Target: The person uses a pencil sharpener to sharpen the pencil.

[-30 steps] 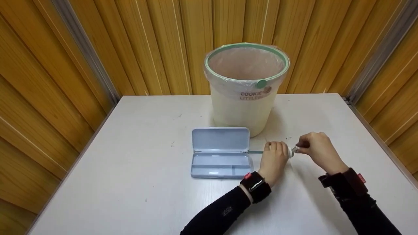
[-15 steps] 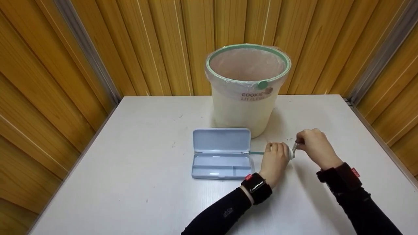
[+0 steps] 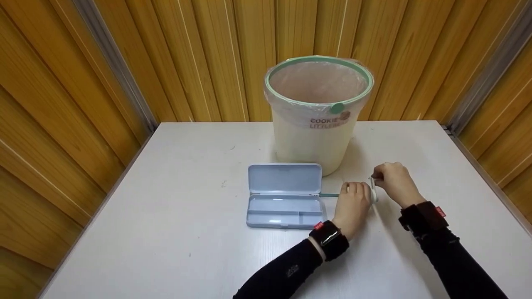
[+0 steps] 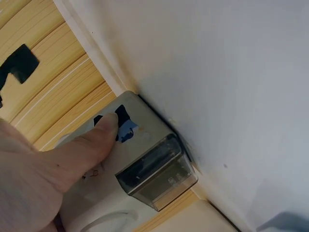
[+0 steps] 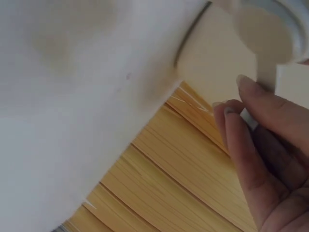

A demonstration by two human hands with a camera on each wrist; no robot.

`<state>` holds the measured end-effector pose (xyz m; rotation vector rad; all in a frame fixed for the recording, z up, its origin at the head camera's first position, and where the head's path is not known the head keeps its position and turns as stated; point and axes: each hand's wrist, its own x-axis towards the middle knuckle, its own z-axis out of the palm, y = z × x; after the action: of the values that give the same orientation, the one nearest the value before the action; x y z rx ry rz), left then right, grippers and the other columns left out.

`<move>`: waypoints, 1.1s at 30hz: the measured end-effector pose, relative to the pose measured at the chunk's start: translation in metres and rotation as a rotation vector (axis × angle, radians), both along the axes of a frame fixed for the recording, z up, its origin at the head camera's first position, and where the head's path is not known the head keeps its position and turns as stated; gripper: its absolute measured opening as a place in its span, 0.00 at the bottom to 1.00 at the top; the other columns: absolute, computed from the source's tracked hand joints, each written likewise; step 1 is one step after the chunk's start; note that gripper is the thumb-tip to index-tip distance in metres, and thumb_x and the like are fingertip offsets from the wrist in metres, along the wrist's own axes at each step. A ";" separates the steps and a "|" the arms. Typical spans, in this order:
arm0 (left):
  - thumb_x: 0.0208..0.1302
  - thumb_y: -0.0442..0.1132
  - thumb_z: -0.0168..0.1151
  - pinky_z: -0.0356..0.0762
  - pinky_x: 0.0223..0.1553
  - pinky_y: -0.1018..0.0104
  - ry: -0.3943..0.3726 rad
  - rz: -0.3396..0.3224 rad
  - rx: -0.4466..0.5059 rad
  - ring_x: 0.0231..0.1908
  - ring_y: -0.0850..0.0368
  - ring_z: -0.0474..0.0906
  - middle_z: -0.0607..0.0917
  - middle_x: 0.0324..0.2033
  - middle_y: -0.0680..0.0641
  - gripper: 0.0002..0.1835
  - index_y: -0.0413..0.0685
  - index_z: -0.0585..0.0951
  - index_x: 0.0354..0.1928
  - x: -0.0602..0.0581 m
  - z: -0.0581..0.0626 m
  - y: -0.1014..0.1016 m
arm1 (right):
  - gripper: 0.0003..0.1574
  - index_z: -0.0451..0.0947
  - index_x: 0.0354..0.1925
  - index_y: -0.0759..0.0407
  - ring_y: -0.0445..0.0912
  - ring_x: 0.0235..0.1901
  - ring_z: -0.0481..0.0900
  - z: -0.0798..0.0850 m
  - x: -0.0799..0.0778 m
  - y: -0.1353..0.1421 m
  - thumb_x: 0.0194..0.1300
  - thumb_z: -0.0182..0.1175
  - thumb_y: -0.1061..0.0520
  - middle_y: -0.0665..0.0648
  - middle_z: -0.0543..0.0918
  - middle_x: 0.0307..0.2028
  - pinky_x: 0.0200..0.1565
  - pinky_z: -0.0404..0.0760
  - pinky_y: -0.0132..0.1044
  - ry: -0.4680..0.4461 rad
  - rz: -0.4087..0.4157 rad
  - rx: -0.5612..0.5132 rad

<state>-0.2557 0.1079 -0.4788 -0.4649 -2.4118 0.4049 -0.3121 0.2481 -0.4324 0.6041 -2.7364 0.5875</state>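
Left hand [image 3: 352, 207] wrapped round the pale sharpener [image 4: 101, 193], a green pencil [image 3: 329, 195] reaching in to it, and the right hand [image 3: 395, 182] pinches the end of the white crank [image 5: 266, 67]! The head view hides most of that body, but the left wrist view gives us thumb and clear drawer [image 4: 159, 171]. Since a second ago the crank has swung upright, just right of the open blue case [image 3: 284, 178], cream bin [image 3: 314, 145] behind.
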 end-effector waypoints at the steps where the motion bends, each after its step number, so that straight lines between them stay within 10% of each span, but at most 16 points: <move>1: 0.69 0.46 0.49 0.74 0.53 0.72 -0.006 -0.002 -0.002 0.43 0.66 0.78 0.83 0.39 0.59 0.12 0.55 0.78 0.49 0.001 0.001 0.000 | 0.05 0.82 0.24 0.68 0.56 0.24 0.82 -0.004 -0.002 0.002 0.49 0.68 0.74 0.64 0.85 0.23 0.31 0.80 0.49 -0.013 0.006 -0.004; 20: 0.67 0.48 0.51 0.75 0.48 0.72 0.092 -0.016 0.028 0.39 0.66 0.78 0.83 0.35 0.59 0.11 0.55 0.79 0.44 -0.002 0.000 0.000 | 0.08 0.85 0.22 0.64 0.42 0.22 0.73 -0.038 -0.002 0.012 0.39 0.68 0.74 0.57 0.85 0.21 0.28 0.71 0.34 -0.228 0.084 -0.021; 33: 0.68 0.50 0.51 0.74 0.52 0.72 0.001 0.002 0.009 0.43 0.66 0.78 0.83 0.40 0.59 0.14 0.55 0.78 0.49 -0.001 -0.001 0.000 | 0.10 0.83 0.21 0.62 0.38 0.22 0.75 -0.040 0.026 0.019 0.43 0.76 0.63 0.54 0.85 0.21 0.29 0.75 0.31 -0.316 0.113 -0.080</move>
<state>-0.2566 0.1081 -0.4796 -0.4579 -2.4121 0.3957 -0.2861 0.2675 -0.4726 0.7029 -2.9637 0.8841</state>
